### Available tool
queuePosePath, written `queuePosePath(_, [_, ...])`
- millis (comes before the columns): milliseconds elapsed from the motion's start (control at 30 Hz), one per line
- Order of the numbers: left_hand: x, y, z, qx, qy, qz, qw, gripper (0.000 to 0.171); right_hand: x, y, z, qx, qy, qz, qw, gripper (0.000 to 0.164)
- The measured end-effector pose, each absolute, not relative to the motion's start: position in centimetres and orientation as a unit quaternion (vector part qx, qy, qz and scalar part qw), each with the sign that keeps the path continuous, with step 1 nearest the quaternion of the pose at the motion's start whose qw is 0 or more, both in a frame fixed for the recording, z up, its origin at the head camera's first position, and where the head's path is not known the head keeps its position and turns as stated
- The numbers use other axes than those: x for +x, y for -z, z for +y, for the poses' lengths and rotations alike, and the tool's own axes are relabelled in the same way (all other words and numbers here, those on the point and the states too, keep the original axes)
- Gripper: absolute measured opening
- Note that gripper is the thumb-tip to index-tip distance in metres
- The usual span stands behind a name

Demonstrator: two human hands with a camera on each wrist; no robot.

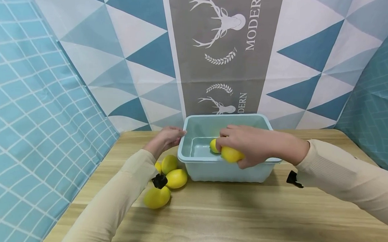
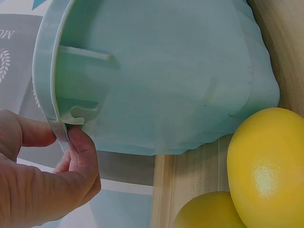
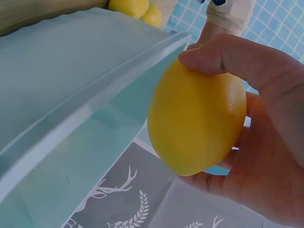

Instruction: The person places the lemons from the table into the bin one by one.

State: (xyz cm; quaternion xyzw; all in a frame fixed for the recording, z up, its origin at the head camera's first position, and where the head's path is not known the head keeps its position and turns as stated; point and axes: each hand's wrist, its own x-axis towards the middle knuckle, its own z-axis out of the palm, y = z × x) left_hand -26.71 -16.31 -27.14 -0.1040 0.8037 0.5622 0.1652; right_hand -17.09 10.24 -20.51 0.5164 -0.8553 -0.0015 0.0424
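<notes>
A person in cream sleeves worked with both hands at a pale blue-green, rectangular plastic bin (image 1: 224, 172) on a light wood-grain bench (image 1: 229, 214). The left hand (image 1: 169, 137) pinched the bin's rim (image 1: 205, 160) at its left end, thumb on one side and fingers on the other. The right hand (image 1: 246, 142) grasped a smooth, yellow, oval lemon (image 1: 232, 155) between thumb and fingers, above the bin's near edge; whether the fruit touched that edge could not be told.

Inside the bin, on its floor, lay a second yellow lemon (image 1: 214, 146), partly hidden by the right hand. At least four loose yellow lemons (image 1: 176, 178) sat clustered on the bench beside the bin's near left corner, partly behind the left sleeve.

Judging by this moment, good handling called for a firm left pinch, so that a knock would not shift the light-looking bin. The held lemon, likely slippery and apt to roll, wanted a secure but gentle grasp, a path clear of the rim, and a low, unhurried release.
</notes>
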Motion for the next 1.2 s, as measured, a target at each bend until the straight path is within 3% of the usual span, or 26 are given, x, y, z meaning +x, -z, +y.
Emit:
queuePosePath(533, [-26.0, 28.2, -16.6, -0.095, -0.560, 0.808, 0.158, 0.040, -18.9, 19.9, 10.2, 0.464, -0.017, -0.884, -0.050, 0.042])
queuePosePath(1200, [-26.4, 27.3, -16.3, -0.099, -0.563, 0.805, 0.156, 0.040, -26.4, 19.3, 11.6, 0.396, -0.010, -0.912, -0.105, 0.042])
